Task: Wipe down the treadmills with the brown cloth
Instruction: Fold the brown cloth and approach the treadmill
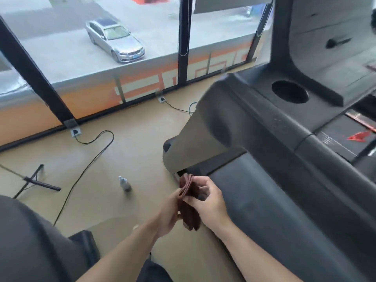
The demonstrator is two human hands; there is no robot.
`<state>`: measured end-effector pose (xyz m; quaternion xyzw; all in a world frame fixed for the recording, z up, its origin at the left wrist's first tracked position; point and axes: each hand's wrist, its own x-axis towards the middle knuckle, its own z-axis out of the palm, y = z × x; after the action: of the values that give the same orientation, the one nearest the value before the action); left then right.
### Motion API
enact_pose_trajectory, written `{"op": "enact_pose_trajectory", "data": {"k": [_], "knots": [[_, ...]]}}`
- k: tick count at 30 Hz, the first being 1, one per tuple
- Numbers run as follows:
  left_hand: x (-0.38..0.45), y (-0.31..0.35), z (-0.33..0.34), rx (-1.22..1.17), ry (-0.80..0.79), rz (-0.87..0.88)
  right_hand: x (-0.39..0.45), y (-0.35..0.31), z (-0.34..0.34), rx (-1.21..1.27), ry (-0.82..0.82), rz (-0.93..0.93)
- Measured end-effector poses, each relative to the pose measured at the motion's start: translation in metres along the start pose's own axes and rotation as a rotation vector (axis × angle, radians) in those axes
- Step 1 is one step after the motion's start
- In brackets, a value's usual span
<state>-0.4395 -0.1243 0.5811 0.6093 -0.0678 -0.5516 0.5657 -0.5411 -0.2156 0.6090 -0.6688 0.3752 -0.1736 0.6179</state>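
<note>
The brown cloth (188, 208) hangs folded between both hands, over the tan floor just left of the treadmill. My left hand (169, 215) grips its left side. My right hand (207, 202) pinches its upper edge from the right. The dark grey treadmill (274, 159) fills the right half of the view, with its handrail running diagonally, a round cup holder (290, 91) on the console and the belt deck below the hands. Neither hand touches the treadmill.
A small spray bottle (124, 183) stands on the floor left of the hands. Black cables (95, 157) run from floor sockets by the window. A squeegee-like tool (38, 181) lies at far left. Another dark machine part (30, 241) fills the lower left corner.
</note>
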Motion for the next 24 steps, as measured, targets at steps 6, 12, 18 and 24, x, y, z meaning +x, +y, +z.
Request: {"op": "enact_pose_trajectory", "data": {"k": [6,12,18,24], "knots": [[-0.061,0.005,0.041,-0.072,0.175,0.327,-0.043,-0.017,-0.021,0.127,0.127,-0.08],[-0.08,0.024,0.061,-0.088,0.185,0.406,-0.051,-0.043,-0.043,0.333,0.128,-0.054],[-0.076,0.051,0.053,-0.028,0.168,0.441,-0.051,-0.046,-0.087,0.051,-0.182,0.126],[-0.083,0.065,0.043,0.182,0.064,0.498,-0.064,-0.053,-0.084,0.087,0.031,0.051]]}}
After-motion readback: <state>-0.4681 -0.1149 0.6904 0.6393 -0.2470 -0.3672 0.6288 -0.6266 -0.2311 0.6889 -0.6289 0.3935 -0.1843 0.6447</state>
